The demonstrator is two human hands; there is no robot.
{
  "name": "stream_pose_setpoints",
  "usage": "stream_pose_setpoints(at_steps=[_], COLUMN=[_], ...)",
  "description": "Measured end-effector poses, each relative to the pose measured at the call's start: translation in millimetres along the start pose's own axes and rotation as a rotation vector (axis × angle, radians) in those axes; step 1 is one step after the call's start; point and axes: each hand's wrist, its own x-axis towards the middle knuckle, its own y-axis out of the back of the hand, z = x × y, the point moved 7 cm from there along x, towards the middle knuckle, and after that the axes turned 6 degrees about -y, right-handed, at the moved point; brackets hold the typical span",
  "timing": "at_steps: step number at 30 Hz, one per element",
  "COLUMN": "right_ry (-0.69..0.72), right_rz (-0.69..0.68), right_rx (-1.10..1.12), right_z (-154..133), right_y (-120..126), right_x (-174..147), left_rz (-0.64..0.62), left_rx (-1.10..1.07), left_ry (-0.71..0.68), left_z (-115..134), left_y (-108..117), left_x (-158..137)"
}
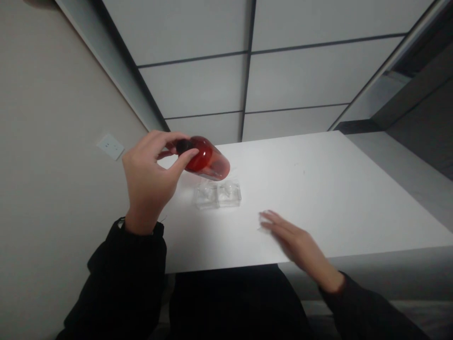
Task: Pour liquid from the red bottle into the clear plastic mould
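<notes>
My left hand (152,172) is closed around the black neck of a red see-through bottle (208,160). The bottle is tilted in the air, its base pointing right and down, above a clear two-part container (218,194) on the white table. Rounded clear shapes show in both parts of that container; their kind is hard to make out. Over the table, to the right of the container, is my right hand (292,236), slightly blurred. Its fingers come together at the tips around a small clear thing that is too faint to name.
The white table (318,198) stretches to the right, its front edge close to my lap. At the left is a wall with a power socket (110,146). White panels with dark strips (293,71) stand behind the table.
</notes>
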Motion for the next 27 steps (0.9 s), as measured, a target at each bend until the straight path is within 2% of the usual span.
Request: stream_pose_setpoints(at_steps=[2, 4, 5, 7, 8, 10, 14, 16, 18, 20, 22, 24, 27], right_ry=[-0.178, -0.294, -0.328, -0.334, -0.303, -0.196, 0.136, 0.343, 0.409, 0.369, 0.252, 0.106, -0.121], right_rz=[0.186, 0.301, 0.329, 0.347, 0.319, 0.192, -0.081, -0.205, -0.258, -0.266, -0.220, -0.112, 0.107], right_rx=[-0.127, -0.242, -0.268, -0.286, -0.267, -0.177, -0.017, 0.052, 0.076, 0.101, 0.131, 0.123, -0.010], right_z=[56, 89, 95, 84, 68, 20, -106, -157, -178, -169, -133, -78, 18], right_y=[44, 71, 76, 66, 51, 5, -95, -129, -141, -133, -108, -68, 4], right_x=[-21, -37, -39, -33, -25, -2, 36, 43, 46, 45, 39, 23, -13], left_rz=[0.012, 0.021, 0.021, 0.015, 0.013, 0.012, 0.022, 0.023, 0.015, 0.003, -0.005, -0.012, -0.041], left_rx=[-0.003, -0.017, -0.027, -0.038, -0.038, -0.035, -0.017, -0.004, 0.005, 0.003, -0.012, -0.036, -0.083], left_ry=[0.000, 0.001, 0.001, -0.001, -0.004, -0.012, -0.015, -0.014, -0.013, -0.010, -0.019, -0.045, -0.087], left_z=[-1, -1, -1, 2, 4, 9, 15, 17, 19, 22, 27, 35, 49], left_y=[0, -2, -4, -5, -4, -1, 12, 16, 18, 16, 12, 4, -16], left_x=[-2, -4, -4, -5, -5, -5, -4, -3, -1, 1, 4, 8, 14])
